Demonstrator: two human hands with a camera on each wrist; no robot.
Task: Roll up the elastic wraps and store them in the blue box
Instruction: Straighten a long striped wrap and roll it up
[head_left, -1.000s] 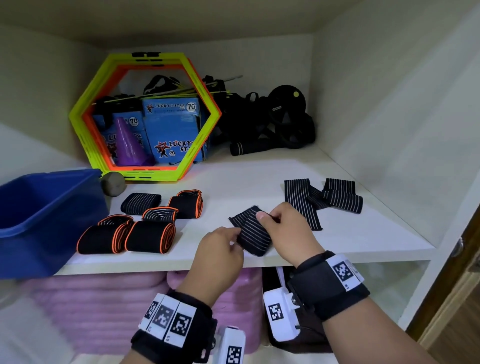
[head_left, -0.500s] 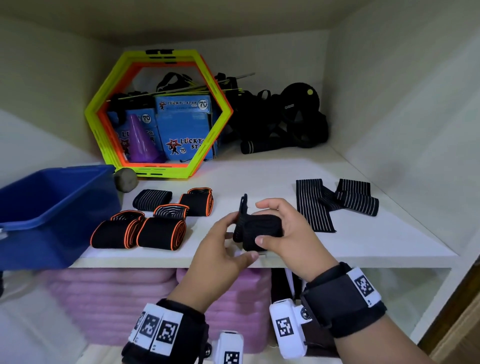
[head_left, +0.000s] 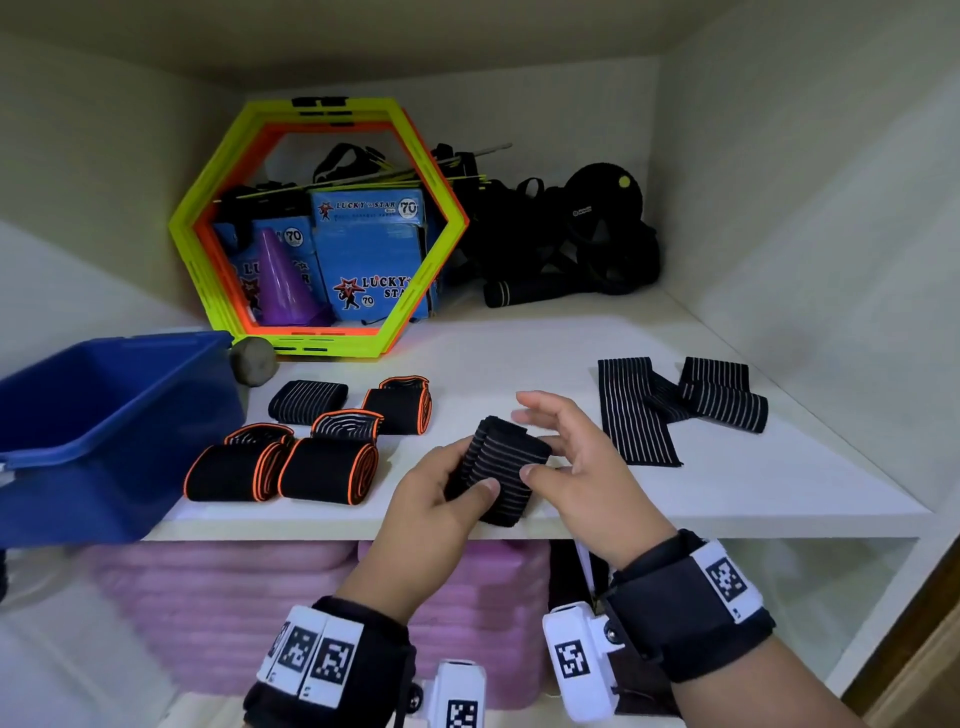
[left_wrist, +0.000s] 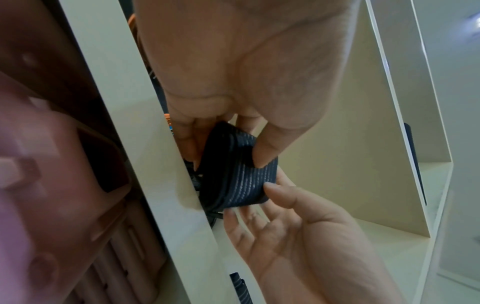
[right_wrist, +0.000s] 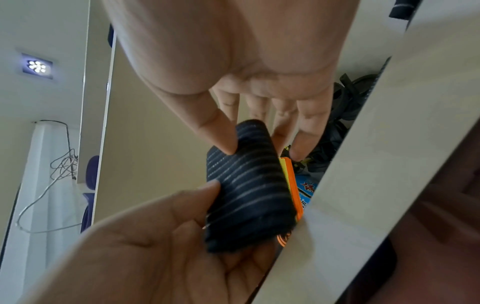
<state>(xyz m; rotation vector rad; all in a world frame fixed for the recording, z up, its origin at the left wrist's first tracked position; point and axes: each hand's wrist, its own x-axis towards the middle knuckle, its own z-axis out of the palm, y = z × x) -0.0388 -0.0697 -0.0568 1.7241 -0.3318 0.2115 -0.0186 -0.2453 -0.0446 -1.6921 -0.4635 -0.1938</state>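
Note:
A rolled black striped wrap (head_left: 498, 467) is held just above the shelf's front edge. My left hand (head_left: 467, 483) grips it, with the thumb (left_wrist: 262, 156) on top and the fingers underneath. My right hand (head_left: 540, 441) is beside the roll with its fingers spread straight; only its thumb (right_wrist: 226, 144) touches the fabric. The blue box (head_left: 62, 499) stands at the left end of the shelf. Between the box and my hands lie several rolled wraps, some orange-edged (head_left: 330, 467) and one striped (head_left: 306, 400). Two unrolled striped wraps (head_left: 631, 410) lie flat to the right.
A yellow-and-orange hexagon frame (head_left: 322, 228) leans at the back, around blue cartons (head_left: 371, 260) and a purple cone (head_left: 283, 280). Black gear (head_left: 571, 234) fills the back right corner. A grey ball (head_left: 253, 360) sits by the box. Pink mats (head_left: 234, 597) lie on the shelf below.
The striped wrap has gone from a loose folded strip to a tight roll. My right hand's fingers have come off it and spread, while the left hand keeps hold.

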